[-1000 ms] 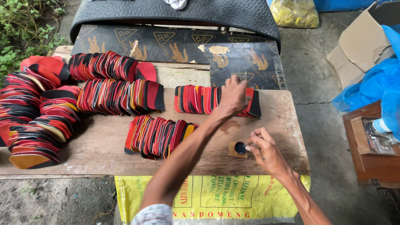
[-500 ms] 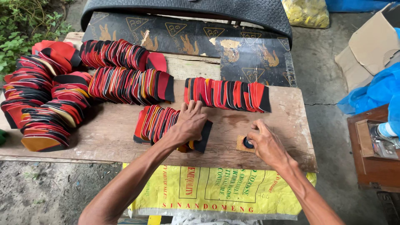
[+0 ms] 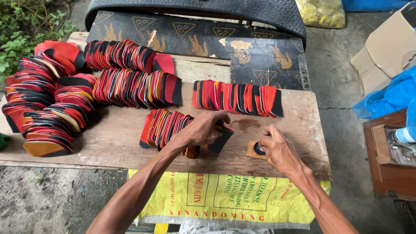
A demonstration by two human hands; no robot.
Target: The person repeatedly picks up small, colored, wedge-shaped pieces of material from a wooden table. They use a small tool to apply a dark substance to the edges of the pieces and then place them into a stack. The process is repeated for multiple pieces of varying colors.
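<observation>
Since half a second ago, the left hand (image 3: 200, 130) has closed its curled fingers on the end piece of the nearest row of red-and-black cut pieces (image 3: 167, 128) near the front edge of the wooden bench (image 3: 117, 138), tilting a black-faced piece up. Thin, flat and probably light and slightly flexible, the pieces look easiest to take by an edge. To the right, the right hand (image 3: 281, 151) pinches a small dark round object (image 3: 259, 148) on a tan block (image 3: 253, 150).
</observation>
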